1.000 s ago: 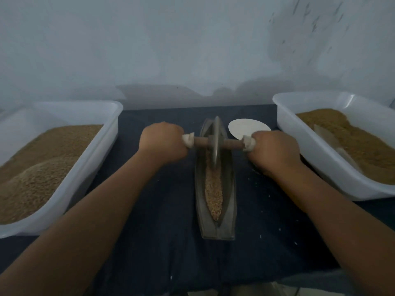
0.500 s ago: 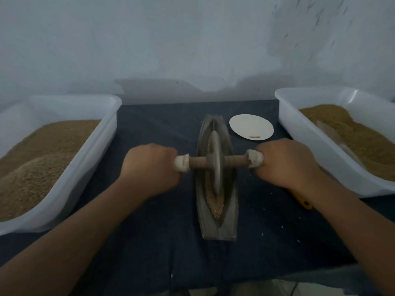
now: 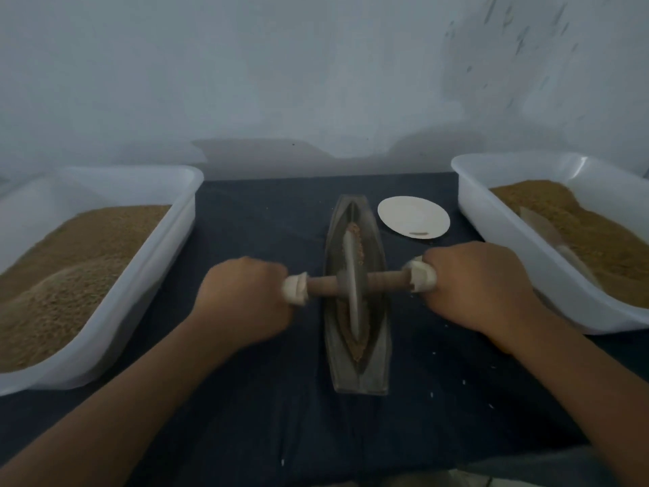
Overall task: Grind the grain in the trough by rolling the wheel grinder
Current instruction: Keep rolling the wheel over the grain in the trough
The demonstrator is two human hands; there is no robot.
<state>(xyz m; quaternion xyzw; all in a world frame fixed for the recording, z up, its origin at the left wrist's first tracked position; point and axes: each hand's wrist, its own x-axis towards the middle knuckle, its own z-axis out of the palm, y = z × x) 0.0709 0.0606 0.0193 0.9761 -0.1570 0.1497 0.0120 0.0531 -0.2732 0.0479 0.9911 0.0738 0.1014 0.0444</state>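
Wheel grinder (image 3: 352, 284) seems centred in trough (image 3: 361, 383), room toward both ends.

Both bare forearms reach forward from the lower corners and draw slightly inward. The left hand (image 3: 246, 300) is a fist, knuckles up, fingers curled round the left end of the wheel grinder (image 3: 353, 293); its outline is blurred. The right hand (image 3: 477, 286) grips the opposite end the same way, a little farther forward than the left hand. Both wrists look straight.
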